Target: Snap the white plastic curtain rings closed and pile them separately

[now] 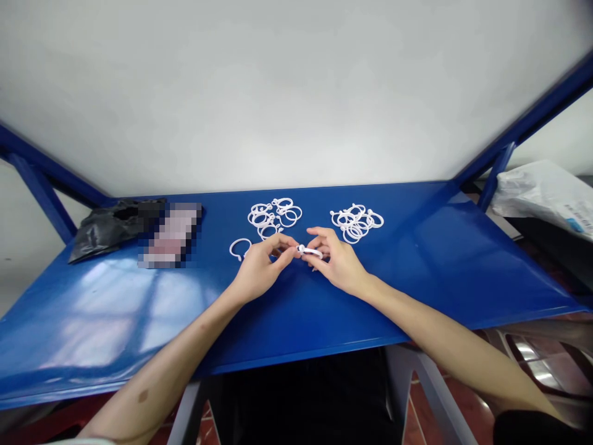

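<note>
Between my two hands, above the blue table, is a white plastic ring [313, 252] with a small knob at its left end. My left hand [265, 262] pinches that knobbed end between thumb and forefinger. The ring's right side rests in the fingers of my right hand [340, 259], which are curled around it. Just beyond my left hand lies a group of similar white rings [288, 216], and a single open ring [230, 248] sits to its left. Beyond my right hand is another pile of white rings [354, 230].
A blue table [296, 321] stands against a pale wall [287, 93]. At its left are a black plastic bag [99, 232] and a blurred pinkish rectangular object [171, 235]. On the right, past the blue frame post [496, 176], is a white plastic package [546, 191].
</note>
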The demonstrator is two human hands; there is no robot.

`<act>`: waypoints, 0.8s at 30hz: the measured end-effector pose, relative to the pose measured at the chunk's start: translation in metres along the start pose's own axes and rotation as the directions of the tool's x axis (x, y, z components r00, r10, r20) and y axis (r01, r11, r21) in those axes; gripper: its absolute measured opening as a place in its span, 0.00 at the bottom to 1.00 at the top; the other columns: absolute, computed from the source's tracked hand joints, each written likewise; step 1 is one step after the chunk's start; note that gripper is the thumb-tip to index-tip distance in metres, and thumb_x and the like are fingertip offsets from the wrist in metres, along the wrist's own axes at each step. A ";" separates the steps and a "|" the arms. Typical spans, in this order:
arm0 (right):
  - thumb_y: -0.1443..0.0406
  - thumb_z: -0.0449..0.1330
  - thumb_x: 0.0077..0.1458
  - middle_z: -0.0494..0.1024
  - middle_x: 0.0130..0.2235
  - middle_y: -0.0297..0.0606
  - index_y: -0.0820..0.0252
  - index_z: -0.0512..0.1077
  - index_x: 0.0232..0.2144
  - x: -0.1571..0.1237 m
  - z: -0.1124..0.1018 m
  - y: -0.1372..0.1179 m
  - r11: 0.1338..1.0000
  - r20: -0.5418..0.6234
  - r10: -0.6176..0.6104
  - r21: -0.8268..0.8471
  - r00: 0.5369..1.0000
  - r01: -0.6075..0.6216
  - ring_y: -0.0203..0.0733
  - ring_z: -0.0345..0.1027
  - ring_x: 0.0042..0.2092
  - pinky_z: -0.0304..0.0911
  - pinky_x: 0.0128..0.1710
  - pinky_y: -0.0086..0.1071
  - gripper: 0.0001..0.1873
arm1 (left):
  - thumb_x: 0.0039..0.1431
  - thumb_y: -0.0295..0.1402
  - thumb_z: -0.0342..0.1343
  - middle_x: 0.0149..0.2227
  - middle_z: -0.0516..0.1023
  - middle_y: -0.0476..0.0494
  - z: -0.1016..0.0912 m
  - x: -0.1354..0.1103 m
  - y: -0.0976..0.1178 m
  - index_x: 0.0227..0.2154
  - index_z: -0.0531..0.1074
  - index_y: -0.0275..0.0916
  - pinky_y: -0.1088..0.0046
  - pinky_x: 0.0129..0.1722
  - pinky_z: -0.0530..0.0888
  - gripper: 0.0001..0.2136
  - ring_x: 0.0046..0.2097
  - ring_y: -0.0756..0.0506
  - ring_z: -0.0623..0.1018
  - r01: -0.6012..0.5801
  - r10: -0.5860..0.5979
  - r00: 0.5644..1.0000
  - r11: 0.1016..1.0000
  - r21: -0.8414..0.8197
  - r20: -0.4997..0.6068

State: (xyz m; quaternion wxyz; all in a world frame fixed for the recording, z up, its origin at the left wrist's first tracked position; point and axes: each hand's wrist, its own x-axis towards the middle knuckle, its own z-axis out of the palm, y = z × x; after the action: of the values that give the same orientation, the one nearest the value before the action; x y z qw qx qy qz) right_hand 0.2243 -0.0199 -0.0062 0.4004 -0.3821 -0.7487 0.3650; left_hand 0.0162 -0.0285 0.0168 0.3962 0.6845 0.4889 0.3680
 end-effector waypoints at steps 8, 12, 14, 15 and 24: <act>0.52 0.57 0.66 0.80 0.33 0.33 0.54 0.66 0.42 -0.004 -0.001 -0.008 0.996 -0.055 0.051 0.080 0.997 -0.046 0.37 0.78 0.29 0.75 0.28 0.30 0.14 | 0.59 0.44 0.60 0.36 0.82 0.45 0.009 0.001 0.001 0.38 0.77 0.40 0.72 0.34 0.76 0.13 0.36 0.48 0.79 0.102 -0.096 0.995 0.962 -0.252 0.035; 0.52 0.56 0.67 0.81 0.33 0.34 0.55 0.68 0.41 -0.004 -0.001 -0.009 0.998 -0.084 -0.032 -0.055 0.996 0.028 0.38 0.78 0.31 0.73 0.29 0.30 0.13 | 0.54 0.43 0.64 0.36 0.82 0.44 0.010 -0.001 0.000 0.36 0.79 0.39 0.72 0.34 0.75 0.13 0.36 0.47 0.79 0.122 -0.131 0.991 0.952 -0.281 -0.012; 0.53 0.57 0.67 0.80 0.31 0.34 0.55 0.71 0.39 -0.004 -0.001 -0.010 0.986 -0.081 -0.082 -0.153 0.993 0.069 0.37 0.76 0.30 0.71 0.30 0.30 0.13 | 0.55 0.44 0.65 0.36 0.83 0.44 0.010 -0.001 -0.002 0.35 0.80 0.40 0.73 0.33 0.75 0.12 0.36 0.48 0.79 0.123 -0.138 0.990 0.953 -0.276 -0.037; 0.53 0.57 0.67 0.80 0.31 0.34 0.55 0.72 0.38 -0.004 -0.001 -0.010 0.980 -0.072 -0.101 -0.179 0.992 0.087 0.37 0.75 0.29 0.70 0.30 0.30 0.13 | 0.56 0.44 0.65 0.37 0.83 0.44 0.010 -0.002 -0.002 0.35 0.80 0.40 0.73 0.34 0.75 0.12 0.36 0.48 0.79 0.120 -0.137 0.989 0.954 -0.273 -0.047; 0.58 0.58 0.67 0.80 0.32 0.34 0.54 0.76 0.34 -0.005 0.002 -0.019 0.969 -0.143 -0.161 -0.209 0.976 0.129 0.37 0.75 0.31 0.70 0.33 0.30 0.11 | 0.53 0.45 0.67 0.42 0.84 0.43 0.011 -0.006 0.005 0.40 0.82 0.42 0.69 0.40 0.78 0.15 0.40 0.45 0.81 0.130 -0.159 0.986 0.922 -0.365 -0.051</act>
State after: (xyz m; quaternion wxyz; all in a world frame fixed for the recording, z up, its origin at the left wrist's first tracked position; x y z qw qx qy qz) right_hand 0.2190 -0.0329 0.0072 0.4445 -0.3920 -0.7730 0.2262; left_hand 0.0264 -0.0370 0.0157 0.5212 0.5470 0.4779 0.4481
